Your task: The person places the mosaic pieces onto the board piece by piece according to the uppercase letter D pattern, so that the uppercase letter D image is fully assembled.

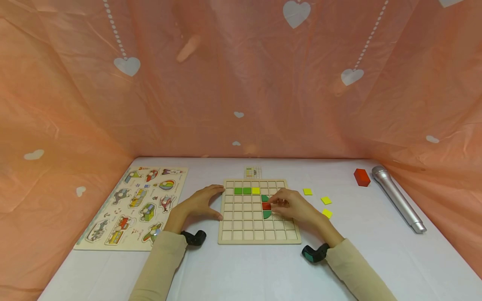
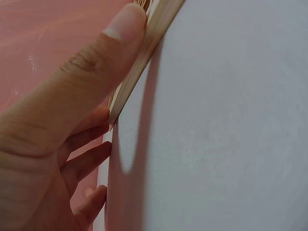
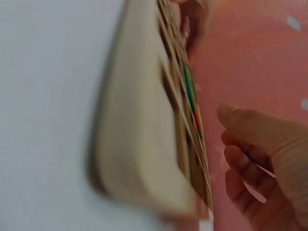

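Note:
A wooden grid board lies at the middle of the table. My left hand rests at its left side, thumb and fingertips touching the edge; the left wrist view shows the thumb against the rim. Over the right part of the board, my right hand has its fingertips by a red tile. Rounded dark green pieces lie above and below that tile. In an upper row sit two green tiles and a yellow tile. The right wrist view shows loosely curled fingers with nothing visible between them.
Three loose yellow tiles lie right of the board. Behind it is a small pattern card. A red block and silver microphone lie far right. A picture puzzle board lies left, near my left forearm.

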`<action>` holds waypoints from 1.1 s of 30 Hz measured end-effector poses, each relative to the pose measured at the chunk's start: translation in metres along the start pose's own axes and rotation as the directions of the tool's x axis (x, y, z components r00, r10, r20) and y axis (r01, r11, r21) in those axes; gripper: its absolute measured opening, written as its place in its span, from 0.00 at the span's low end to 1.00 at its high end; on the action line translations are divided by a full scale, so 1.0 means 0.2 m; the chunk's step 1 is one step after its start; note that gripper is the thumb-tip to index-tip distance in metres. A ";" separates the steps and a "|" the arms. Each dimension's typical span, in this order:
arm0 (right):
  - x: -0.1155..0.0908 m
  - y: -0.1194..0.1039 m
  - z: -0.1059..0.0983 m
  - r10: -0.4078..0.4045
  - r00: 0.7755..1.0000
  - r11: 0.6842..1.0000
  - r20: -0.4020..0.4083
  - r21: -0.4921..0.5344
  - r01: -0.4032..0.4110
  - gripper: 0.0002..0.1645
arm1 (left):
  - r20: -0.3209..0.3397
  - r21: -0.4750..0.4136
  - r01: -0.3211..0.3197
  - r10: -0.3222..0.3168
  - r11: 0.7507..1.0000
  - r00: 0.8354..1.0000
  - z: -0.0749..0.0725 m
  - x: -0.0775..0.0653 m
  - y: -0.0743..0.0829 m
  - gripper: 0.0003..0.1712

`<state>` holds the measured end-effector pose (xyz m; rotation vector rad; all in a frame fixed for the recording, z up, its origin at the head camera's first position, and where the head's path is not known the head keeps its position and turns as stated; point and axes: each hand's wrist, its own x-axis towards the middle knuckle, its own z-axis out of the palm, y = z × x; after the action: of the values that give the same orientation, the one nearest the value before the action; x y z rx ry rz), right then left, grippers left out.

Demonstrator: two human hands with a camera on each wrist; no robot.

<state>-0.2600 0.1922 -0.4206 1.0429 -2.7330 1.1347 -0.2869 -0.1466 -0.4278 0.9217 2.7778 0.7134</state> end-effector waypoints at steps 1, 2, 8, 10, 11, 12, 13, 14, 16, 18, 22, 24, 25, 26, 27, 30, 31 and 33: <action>0.00 0.01 -0.01 0.002 1.000 1.000 -0.019 0.003 -0.002 0.12 | 0.000 -0.002 -0.001 0.001 1.000 1.000 0.00 0.00 0.00 0.54; -0.01 0.02 -0.03 0.003 0.999 1.000 -0.040 0.001 -0.002 0.12 | 0.000 -0.001 -0.003 0.003 1.000 1.000 0.00 0.00 0.00 0.54; -0.06 0.13 -0.14 0.036 0.987 0.999 -0.158 0.008 -0.035 0.14 | -0.007 0.012 -0.022 0.022 1.000 1.000 0.00 0.00 0.00 0.54; -0.08 0.17 -0.18 0.091 0.978 0.996 -0.186 -0.001 -0.093 0.14 | -0.006 0.018 -0.026 0.026 1.000 1.000 0.00 0.01 -0.01 0.54; -0.09 0.18 -0.19 0.119 0.973 0.992 -0.198 -0.003 -0.122 0.14 | -0.006 0.021 -0.028 0.028 0.999 1.000 0.00 0.01 -0.01 0.54; -0.10 0.20 -0.21 0.154 0.966 0.987 -0.208 -0.003 -0.158 0.14 | -0.006 0.023 -0.029 0.029 0.999 1.000 0.00 0.01 -0.01 0.54; -0.11 0.22 -0.22 0.176 0.960 0.983 -0.216 -0.007 -0.182 0.14 | -0.006 0.023 -0.030 0.030 0.999 1.000 0.00 0.01 -0.01 0.54; -0.13 0.23 -0.23 0.193 0.955 0.980 -0.223 -0.008 -0.200 0.14 | -0.007 0.026 -0.032 0.032 0.999 0.999 0.00 0.01 -0.01 0.54; -0.15 0.26 -0.25 0.225 0.948 0.972 -0.227 -0.009 -0.233 0.15 | -0.008 0.022 -0.033 0.033 0.999 0.999 0.00 0.01 -0.01 0.54; -0.17 0.27 -0.27 0.267 0.938 0.962 -0.224 -0.002 -0.274 0.15 | -0.008 0.021 -0.032 0.032 0.999 0.999 0.00 0.01 -0.01 0.54; -0.21 0.28 -0.29 0.320 0.928 0.945 -0.191 -0.010 -0.327 0.15 | -0.007 0.019 -0.026 0.026 0.999 1.000 0.00 0.01 0.00 0.54; -0.23 0.27 -0.30 0.335 0.929 0.941 -0.159 0.001 -0.339 0.16 | -0.006 0.016 -0.022 0.022 1.000 1.000 0.00 0.01 0.00 0.54; -0.24 0.27 -0.30 0.338 0.931 0.940 -0.137 0.004 -0.341 0.17 | -0.006 0.016 -0.021 0.021 1.000 1.000 0.00 0.01 0.00 0.54; -0.24 0.26 -0.31 0.346 0.932 0.938 -0.111 0.016 -0.347 0.17 | -0.007 0.017 -0.022 0.022 1.000 1.000 0.00 0.01 0.00 0.54; -0.25 0.26 -0.31 0.359 0.930 0.933 -0.083 0.024 -0.358 0.18 | -0.007 0.018 -0.022 0.022 1.000 1.000 0.00 0.01 0.00 0.54; -0.27 0.24 -0.31 0.403 0.915 0.915 -0.010 0.017 -0.403 0.21 | -0.008 0.019 -0.023 0.024 1.000 1.000 0.00 0.01 0.00 0.54; -0.28 0.24 -0.31 0.420 0.908 0.907 0.005 0.008 -0.420 0.22 | -0.008 0.017 -0.024 0.024 1.000 1.000 0.00 0.01 0.00 0.54; -0.29 0.23 -0.31 0.441 0.897 0.897 0.027 -0.018 -0.441 0.22 | -0.007 0.017 -0.025 0.025 1.000 1.000 0.00 0.01 0.00 0.54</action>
<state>-0.2569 0.2882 -0.4188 0.4407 -3.0902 1.1438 -0.2887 -0.1461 -0.4284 0.9603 2.7876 0.6997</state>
